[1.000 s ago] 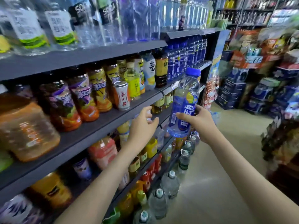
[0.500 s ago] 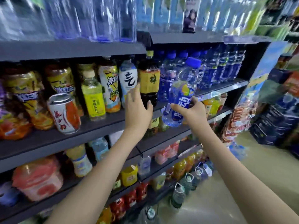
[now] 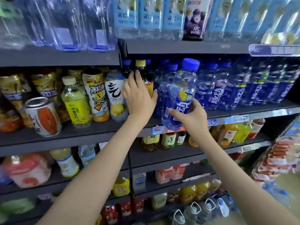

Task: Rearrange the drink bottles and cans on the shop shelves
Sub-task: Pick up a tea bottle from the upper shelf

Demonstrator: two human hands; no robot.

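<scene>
At centre frame, the right hand (image 3: 191,116) gripped a blue bottle (image 3: 181,93) while the left hand (image 3: 139,99), held flat, touched a dark yellow-capped bottle (image 3: 143,73) on the shelf (image 3: 227,112).

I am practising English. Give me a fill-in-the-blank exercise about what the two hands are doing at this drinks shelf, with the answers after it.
1. The right hand holds a clear bottle whose cap is ____.
2. The left hand touches a dark bottle whose cap is ____.
3. The tilted can stands to the ____ of both hands.
Missing words: blue; yellow; left.
</scene>
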